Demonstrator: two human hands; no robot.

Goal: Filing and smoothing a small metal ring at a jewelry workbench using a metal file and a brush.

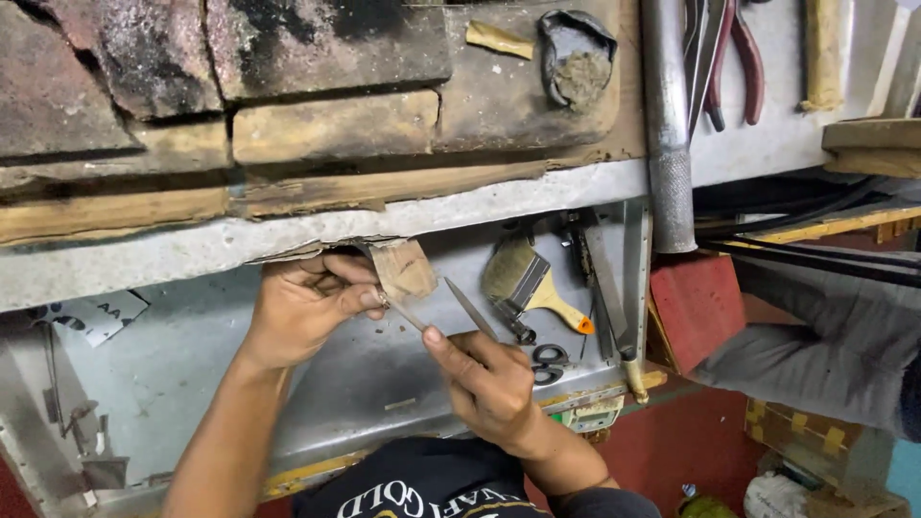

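At the far left of the lower metal shelf lies a scrap of printed paper, half under the shelf lip. Next comes the person's left hand, its fingers closed firmly around a small tan wooden block held up against the ragged front edge of the bench top. The right hand pinches a thin metal blade between thumb and forefinger, the tip angled up toward the underside of the block, near the left thumb.

That closeness looks like the main risk: if the blade skids off the wood, it would likely run into the left thumb or fingers, since the block is small and gripped right beside the working point. The block might also twist out of the hold under sideways pressure.

Further right, a flat paintbrush with a yellow handle rests on the shelf, scissors below it, and red-handled pliers lie on the bench beside a steel rod. A grey sleeve of another person enters from the right.

Whether the blade actually touches the block cannot be told; a second slim metal piece by the left thumb is hard to make out, and the block's far side is hidden by fingers.
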